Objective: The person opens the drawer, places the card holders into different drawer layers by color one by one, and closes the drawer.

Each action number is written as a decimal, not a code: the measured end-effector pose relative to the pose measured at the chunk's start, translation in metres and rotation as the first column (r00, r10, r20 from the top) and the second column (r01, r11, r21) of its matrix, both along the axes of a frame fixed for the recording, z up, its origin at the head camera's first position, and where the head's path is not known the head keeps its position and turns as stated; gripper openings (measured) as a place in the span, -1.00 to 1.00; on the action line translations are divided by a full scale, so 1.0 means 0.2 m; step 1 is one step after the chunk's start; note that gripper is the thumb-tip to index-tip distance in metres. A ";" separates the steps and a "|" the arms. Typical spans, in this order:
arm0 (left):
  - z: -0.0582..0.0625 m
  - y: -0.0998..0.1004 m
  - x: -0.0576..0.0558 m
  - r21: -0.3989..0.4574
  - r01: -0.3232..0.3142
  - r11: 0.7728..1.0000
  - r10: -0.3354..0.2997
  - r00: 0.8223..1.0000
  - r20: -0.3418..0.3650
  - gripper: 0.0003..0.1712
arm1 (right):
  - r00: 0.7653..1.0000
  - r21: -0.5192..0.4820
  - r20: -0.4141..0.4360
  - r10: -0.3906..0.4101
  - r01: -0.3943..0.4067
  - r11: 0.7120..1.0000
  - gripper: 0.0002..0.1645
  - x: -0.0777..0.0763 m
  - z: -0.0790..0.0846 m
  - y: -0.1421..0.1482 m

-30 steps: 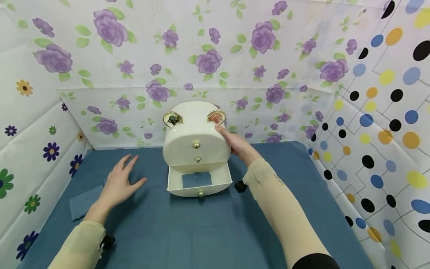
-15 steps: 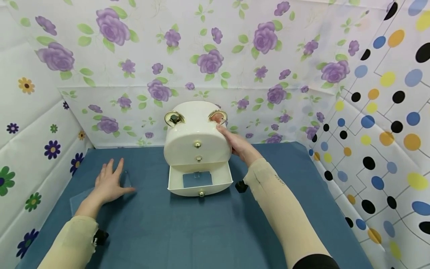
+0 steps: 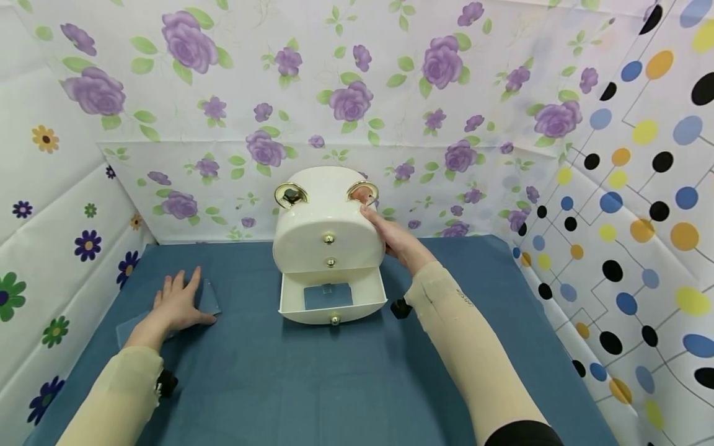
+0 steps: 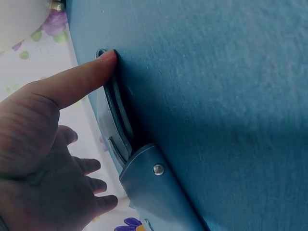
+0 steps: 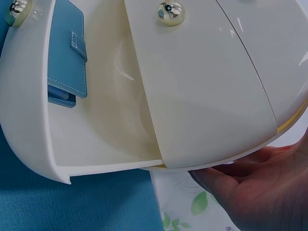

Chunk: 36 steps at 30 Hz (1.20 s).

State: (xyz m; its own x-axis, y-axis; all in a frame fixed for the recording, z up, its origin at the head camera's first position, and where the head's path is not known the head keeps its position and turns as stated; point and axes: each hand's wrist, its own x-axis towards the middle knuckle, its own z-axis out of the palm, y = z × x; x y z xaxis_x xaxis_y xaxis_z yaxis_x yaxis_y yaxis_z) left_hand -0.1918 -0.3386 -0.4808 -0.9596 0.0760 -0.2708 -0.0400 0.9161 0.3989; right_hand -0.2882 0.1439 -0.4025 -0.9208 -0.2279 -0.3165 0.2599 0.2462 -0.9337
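A white, rounded box with drawers (image 3: pixel 329 229) stands at the back of the table, its bottom drawer (image 3: pixel 287 297) pulled out. Inside that drawer lies a blue card wallet (image 5: pixel 66 48) with a stitched edge and a small strap. My right hand (image 3: pixel 398 243) rests against the box's right side, thumb toward the top. On the left, my left hand (image 3: pixel 175 308) has its fingers spread over a blue wallet (image 3: pixel 209 298). In the left wrist view the thumb touches that wallet's upper end; the fingers lie beyond it, not curled. A second blue case with a snap button (image 4: pixel 159 192) lies beside it.
Two gold-rimmed rings (image 3: pixel 291 196) sit on top of the box, and gold knobs (image 3: pixel 329 238) dot its front. Flowered cloth (image 3: pixel 346 99) rises behind the blue table (image 3: pixel 312 390). A dotted cloth wall (image 3: pixel 630 248) stands on the right.
My left hand has moved left and slightly down, from above the table onto the blue wallet. The right hand, the box and its drawer look unchanged.
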 end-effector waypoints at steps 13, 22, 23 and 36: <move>0.02 -0.03 -0.03 -0.080 0.053 0.995 -0.050 0.998 0.041 0.46 | 1.000 -0.002 0.004 -0.001 0.001 1.000 0.07 0.00 -0.01 -0.01; 0.01 -0.03 -0.07 -0.113 0.118 0.987 -0.112 0.992 0.066 0.36 | 1.000 0.001 0.004 -0.007 0.007 1.000 0.08 -0.01 -0.01 0.00; 0.00 -0.04 -0.07 -0.107 0.117 0.987 -0.110 0.992 0.067 0.38 | 1.000 0.001 0.002 -0.005 0.005 1.000 0.08 -0.01 -0.01 0.00; -0.02 -0.07 -0.07 -0.053 0.098 0.994 -0.095 0.993 0.066 0.43 | 1.000 -0.014 -0.004 -0.005 0.005 1.000 0.04 0.00 -0.01 0.00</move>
